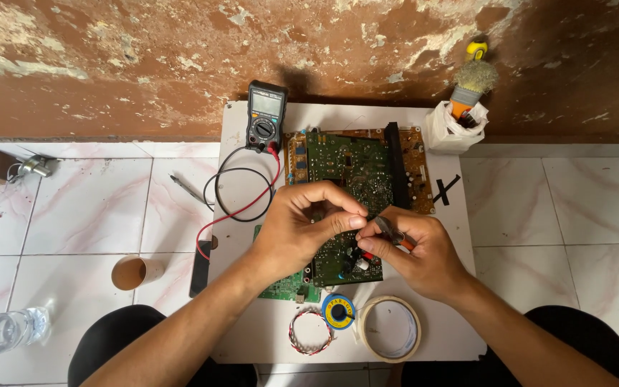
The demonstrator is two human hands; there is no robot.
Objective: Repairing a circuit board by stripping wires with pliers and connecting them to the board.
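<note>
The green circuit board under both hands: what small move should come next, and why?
Probably lower the probe tip in the right hand onto the green circuit board. The left hand is pinched beside it over the board, and the multimeter sits at the far edge with its leads running toward the hands.

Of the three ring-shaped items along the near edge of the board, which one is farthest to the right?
The roll of beige masking tape, the largest ring; the blue solder spool and the red-and-white wire coil lie left of it.
</note>
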